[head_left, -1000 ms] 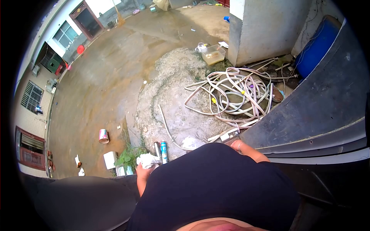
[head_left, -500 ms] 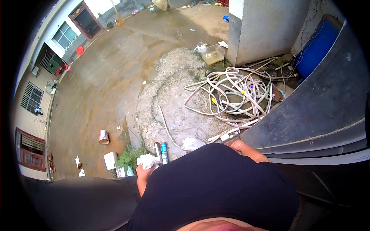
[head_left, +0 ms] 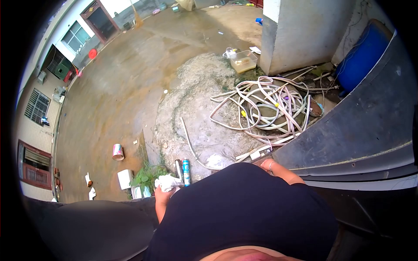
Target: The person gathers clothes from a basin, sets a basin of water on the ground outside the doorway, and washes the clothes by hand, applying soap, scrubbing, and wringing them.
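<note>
White cloth (head_left: 167,182), crumpled, sits at the left hand (head_left: 162,195), below and left of centre in my head view. I read the left hand as curled in around the cloth's lower left side; the folds cover most of the fingers, so the exact grip is hidden from me. Right hand (head_left: 266,165): partly behind the dark shirt (head_left: 244,204), a bracelet (head_left: 271,165) at its wrist. I cannot tell how far its fingers are spread or whether it has hold of anything. Nearest to it I note a white fitting (head_left: 260,152) at the low end of the hose pile.

Just right of the cloth, a blue can (head_left: 186,172) and a dark cylinder (head_left: 178,168) stand side by side. Left of the cloth: a green plant (head_left: 144,177), then a white box (head_left: 125,179). A pink-and-white tub (head_left: 118,152) lies on the ground farther out, well apart from the hand.

Ahead, I log one loose length of hose (head_left: 186,135) curving over rough concrete (head_left: 204,104). To its right is the tangled hose pile (head_left: 285,114), with yellow and purple bits among the loops. Beyond the pile I see a clear plastic bin (head_left: 244,62) near the foot of a pillar (head_left: 289,39). At far right, a blue barrel (head_left: 361,58) stands behind a dark curved panel (head_left: 348,117). Outermost on my left: wet yard (head_left: 109,100), buildings, a red round object (head_left: 92,53) near the wall.
</note>
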`<state>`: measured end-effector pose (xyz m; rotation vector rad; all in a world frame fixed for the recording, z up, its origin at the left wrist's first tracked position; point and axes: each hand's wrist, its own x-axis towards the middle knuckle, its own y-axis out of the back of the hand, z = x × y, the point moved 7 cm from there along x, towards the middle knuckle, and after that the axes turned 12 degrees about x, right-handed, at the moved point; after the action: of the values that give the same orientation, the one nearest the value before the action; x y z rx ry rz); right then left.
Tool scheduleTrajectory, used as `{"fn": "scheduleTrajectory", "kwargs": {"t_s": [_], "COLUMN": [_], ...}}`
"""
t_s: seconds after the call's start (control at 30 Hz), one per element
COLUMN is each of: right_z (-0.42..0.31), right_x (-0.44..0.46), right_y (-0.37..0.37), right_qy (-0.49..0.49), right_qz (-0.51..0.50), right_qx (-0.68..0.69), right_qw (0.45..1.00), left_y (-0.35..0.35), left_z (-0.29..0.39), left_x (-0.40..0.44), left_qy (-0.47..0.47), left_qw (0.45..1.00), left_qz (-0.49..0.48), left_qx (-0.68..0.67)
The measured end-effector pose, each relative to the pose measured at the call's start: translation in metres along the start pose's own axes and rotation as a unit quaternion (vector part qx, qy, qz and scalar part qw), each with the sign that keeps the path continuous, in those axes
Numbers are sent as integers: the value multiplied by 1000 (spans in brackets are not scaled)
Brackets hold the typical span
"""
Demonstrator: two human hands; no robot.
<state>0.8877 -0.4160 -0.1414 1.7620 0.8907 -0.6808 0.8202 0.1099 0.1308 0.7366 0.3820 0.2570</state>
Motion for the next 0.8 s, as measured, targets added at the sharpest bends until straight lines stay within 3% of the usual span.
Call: {"fn": "scheduleTrajectory", "kwargs": {"t_s": [0.17,0.27,0.33,0.8], "right_z": [4,12,7,-17], "right_x": [13,20,28,3], "right_y": [-9,-10,-19,-2], "right_qy": [37,26,118,85], "right_qz": [-10,-3,-12,-48], "right_qx": [-41,2,-148,-168], "right_qw": [998,1000,982,981], "left_y": [2,0,0,4], "left_z": [3,0,-1,0], "left_x": [-4,-4,-4,-12], "left_qy": [14,3,-1,46], "left_qw": [1000,999,1000,999], "left_qz": [-2,0,0,1], "left_qx": [2,-35,-23,10]}}
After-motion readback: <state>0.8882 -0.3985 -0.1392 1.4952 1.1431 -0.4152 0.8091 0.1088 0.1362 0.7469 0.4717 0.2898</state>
